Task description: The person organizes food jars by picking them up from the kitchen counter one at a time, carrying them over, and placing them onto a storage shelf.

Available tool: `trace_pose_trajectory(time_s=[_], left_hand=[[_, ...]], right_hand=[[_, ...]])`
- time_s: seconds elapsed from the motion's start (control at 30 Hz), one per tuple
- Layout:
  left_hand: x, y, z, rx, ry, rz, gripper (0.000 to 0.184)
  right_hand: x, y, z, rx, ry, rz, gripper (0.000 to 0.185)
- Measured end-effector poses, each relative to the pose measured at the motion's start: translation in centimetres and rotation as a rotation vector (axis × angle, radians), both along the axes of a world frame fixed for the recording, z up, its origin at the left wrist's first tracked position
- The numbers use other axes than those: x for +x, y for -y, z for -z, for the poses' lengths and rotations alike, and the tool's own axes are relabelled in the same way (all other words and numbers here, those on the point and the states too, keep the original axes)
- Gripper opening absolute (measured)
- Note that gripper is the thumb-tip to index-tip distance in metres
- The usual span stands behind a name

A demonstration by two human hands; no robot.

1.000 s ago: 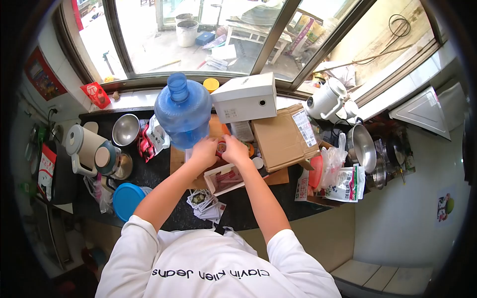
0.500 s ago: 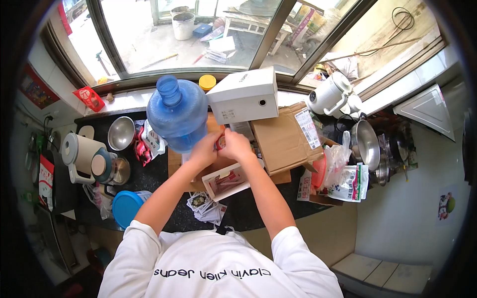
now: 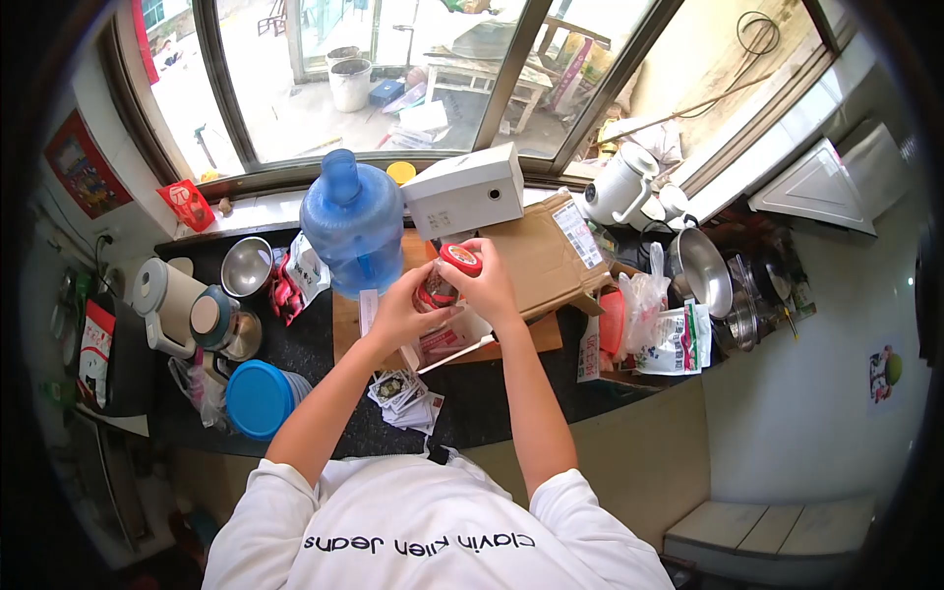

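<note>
My left hand (image 3: 401,310) is wrapped round the body of a small glass jar (image 3: 436,291) with dark red contents. At the jar's top, my right hand (image 3: 487,283) grips its red lid (image 3: 461,259), which is tilted; whether lid and jar touch is hard to tell. Below the hands lies an open white box (image 3: 457,355) with something reddish in it. A big blue water bottle (image 3: 354,224) stands just behind my left hand. Beside my right hand rests a brown cardboard box (image 3: 536,258).
A white shoebox (image 3: 467,192) leans at the back. Cards (image 3: 408,401) lie near the counter's front edge. A blue-lidded tub (image 3: 260,399), a steel bowl (image 3: 247,265) and a beige kettle (image 3: 165,293) stand left. Plastic bags (image 3: 644,305) and a steel pan (image 3: 700,270) are right.
Both hands have risen from low over the counter, bringing the red-lidded jar into clear view. My right hand has moved slightly right, onto the lid. The view has shifted a little.
</note>
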State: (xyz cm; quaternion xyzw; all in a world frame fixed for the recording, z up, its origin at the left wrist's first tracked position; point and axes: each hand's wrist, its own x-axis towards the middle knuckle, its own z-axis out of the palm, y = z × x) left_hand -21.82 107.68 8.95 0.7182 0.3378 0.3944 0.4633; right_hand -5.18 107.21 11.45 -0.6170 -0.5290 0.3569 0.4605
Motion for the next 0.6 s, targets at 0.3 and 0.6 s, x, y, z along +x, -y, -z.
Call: trace_pose_trajectory(time_s=[0.3, 0.6], left_hand=[[0.2, 6.9, 0.7, -0.463, 0.462, 0.034, 0.041], [-3.5, 10.8, 2.1, -0.586, 0.542, 0.102, 0.042]], right_hand=[[-4.9, 9.1, 3.0, 0.098, -0.712, 0.146, 0.038], [-12.5, 15.4, 3.0, 0.146, -1.021, 0.426, 0.037]])
